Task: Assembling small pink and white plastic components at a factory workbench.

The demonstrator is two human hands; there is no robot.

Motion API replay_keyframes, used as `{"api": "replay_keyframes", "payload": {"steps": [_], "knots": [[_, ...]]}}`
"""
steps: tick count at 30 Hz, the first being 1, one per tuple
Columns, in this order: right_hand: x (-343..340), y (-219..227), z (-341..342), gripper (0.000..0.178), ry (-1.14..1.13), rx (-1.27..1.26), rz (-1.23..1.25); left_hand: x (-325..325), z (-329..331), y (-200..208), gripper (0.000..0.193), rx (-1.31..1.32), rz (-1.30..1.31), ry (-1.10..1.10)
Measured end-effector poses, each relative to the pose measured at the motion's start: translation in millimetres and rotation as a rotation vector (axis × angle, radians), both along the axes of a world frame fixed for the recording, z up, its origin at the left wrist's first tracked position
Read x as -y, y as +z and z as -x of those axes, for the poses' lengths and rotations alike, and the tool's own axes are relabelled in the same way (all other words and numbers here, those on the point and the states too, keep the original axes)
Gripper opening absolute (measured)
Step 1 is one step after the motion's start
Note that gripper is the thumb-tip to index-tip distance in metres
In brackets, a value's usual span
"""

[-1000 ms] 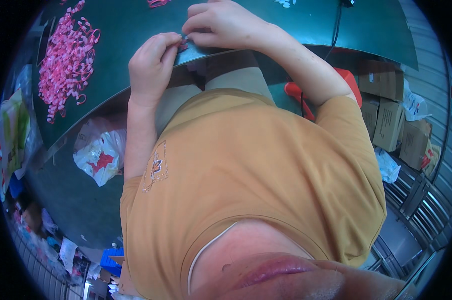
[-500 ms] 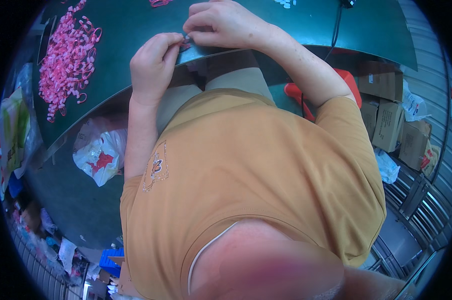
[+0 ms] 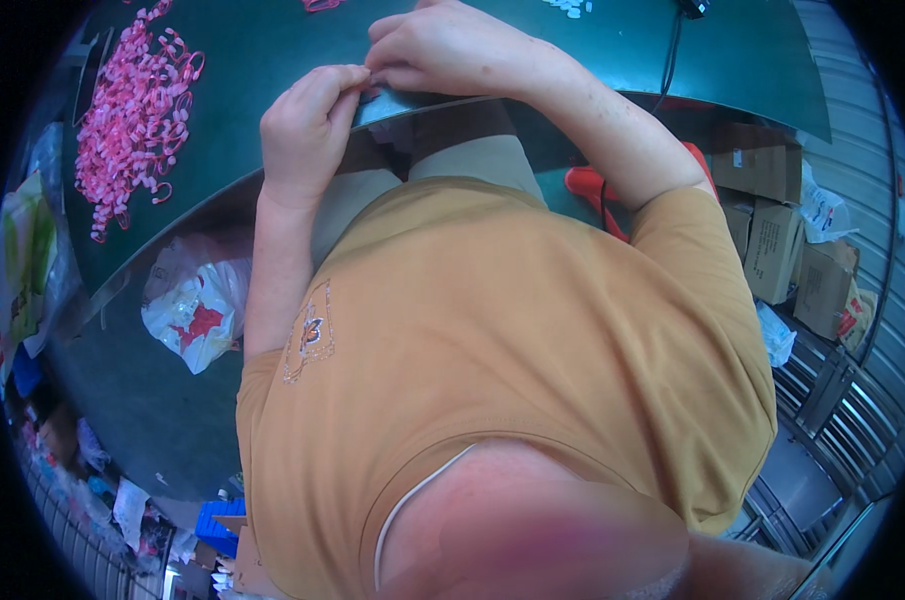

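Observation:
At the table's near edge, my left hand (image 3: pixel 308 125) and my right hand (image 3: pixel 433 48) meet fingertip to fingertip. My left thumb and forefinger are pinched together, and a small dark pink piece (image 3: pixel 372 94) shows just below their tips. It is too small and too covered to tell its kind. The fingers of my right hand are closed against the left fingertips; what they hold is hidden. Left of my hands lies a heap of pink elastic loops (image 3: pixel 133 130) with small pale pink parts on them.
Small white pieces (image 3: pixel 570 7) and some darker pink loops (image 3: pixel 323 4) lie on the green table (image 3: pixel 243 45) at the far side. A black cable (image 3: pixel 676 55) runs over its right edge. Cardboard boxes (image 3: pixel 773 240) stand at right, a plastic bag (image 3: pixel 198 310) at lower left.
My right hand's fingertips have shifted slightly left and closed in against the left fingertips. My left hand stays nearly still, pinched as before.

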State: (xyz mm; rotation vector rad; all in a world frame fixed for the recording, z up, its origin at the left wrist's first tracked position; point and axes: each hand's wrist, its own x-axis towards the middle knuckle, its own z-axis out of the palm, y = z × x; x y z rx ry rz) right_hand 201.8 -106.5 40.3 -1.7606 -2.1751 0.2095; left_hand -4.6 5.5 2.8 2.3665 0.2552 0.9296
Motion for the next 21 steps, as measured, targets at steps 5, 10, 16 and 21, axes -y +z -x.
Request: {"api": "replay_keyframes", "payload": {"steps": [5, 10, 16, 21], "knots": [[1, -23, 1, 0.020, -0.028, -0.088, -0.085, 1, 2, -4, 0.010, 0.020, 0.077, 0.000], [4, -28, 1, 0.019, -0.131, -0.247, -0.162, -1, -3, -5, 0.011, 0.095, 0.003, -0.001], [-1, -26, 1, 0.020, -0.067, -0.162, -0.172, 5, 4, 0, 0.013, -0.025, 0.023, 0.045], [0, -17, 4, 0.020, -0.024, -0.137, -0.135, 6, 8, -3, 0.012, -0.002, 0.032, 0.036]]}}
